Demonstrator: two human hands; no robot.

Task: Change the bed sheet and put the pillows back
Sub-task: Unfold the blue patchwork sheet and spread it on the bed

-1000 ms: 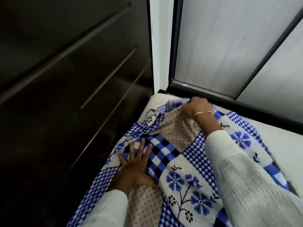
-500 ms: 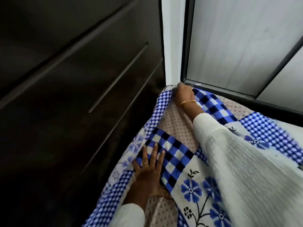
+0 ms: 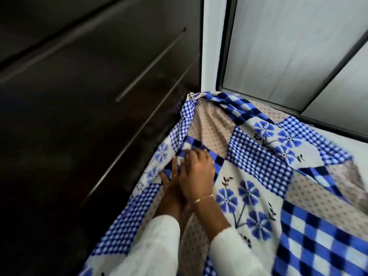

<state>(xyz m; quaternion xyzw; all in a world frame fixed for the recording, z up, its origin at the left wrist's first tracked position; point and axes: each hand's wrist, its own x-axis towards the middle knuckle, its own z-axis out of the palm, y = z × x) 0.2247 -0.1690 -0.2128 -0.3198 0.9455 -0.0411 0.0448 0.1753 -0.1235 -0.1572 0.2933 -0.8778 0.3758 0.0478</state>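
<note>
On patchwork sheet (image 3: 258,162): both hands (image 3: 196,172) flat, no writing.

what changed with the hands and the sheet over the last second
The right hand let go of the far corner of the sheet by the window frame and drew back toward the person. It now lies over the left hand near the bed's left edge. The sheet's corner now reaches the bed's far corner. The left hand stayed flat on the sheet, and the dark wardrobe is unchanged.

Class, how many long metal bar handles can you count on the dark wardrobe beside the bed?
3: upper handle, middle handle, lower handle, all on the wardrobe; more may lie outside the view.
</note>
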